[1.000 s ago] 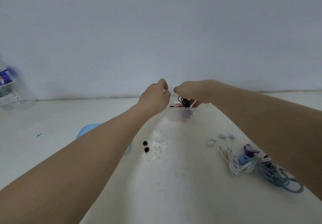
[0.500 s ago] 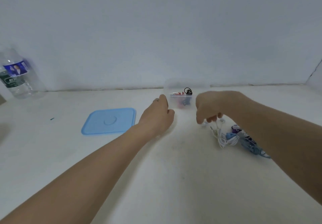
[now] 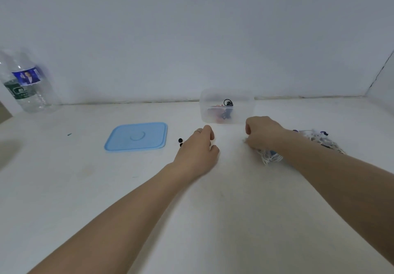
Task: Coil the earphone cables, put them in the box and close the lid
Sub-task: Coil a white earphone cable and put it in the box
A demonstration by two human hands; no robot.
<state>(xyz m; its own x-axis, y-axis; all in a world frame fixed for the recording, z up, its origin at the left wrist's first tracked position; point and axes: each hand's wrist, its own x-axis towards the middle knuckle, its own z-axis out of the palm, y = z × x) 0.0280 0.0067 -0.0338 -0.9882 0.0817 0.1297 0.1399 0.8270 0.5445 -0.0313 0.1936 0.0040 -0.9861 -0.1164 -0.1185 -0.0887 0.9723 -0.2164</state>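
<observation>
White bench point(image 3: 85, 199) fills my head view. I see the clear box point(image 3: 227, 107) by the wall with some cables inside, lid off. The blue lid point(image 3: 136, 136) lies flat to its left. My right hand point(image 3: 263, 132) is curled down on the white earphone cables point(image 3: 269, 156), just in front of the box; I cannot tell if the fingers pinch them. More tangled cables point(image 3: 322, 141) lie behind that arm. My left hand point(image 3: 197, 152) rests loosely curled, holding nothing I can see, beside small black ear tips point(image 3: 180, 140). A water bottle point(image 3: 27, 86) stands far left.
</observation>
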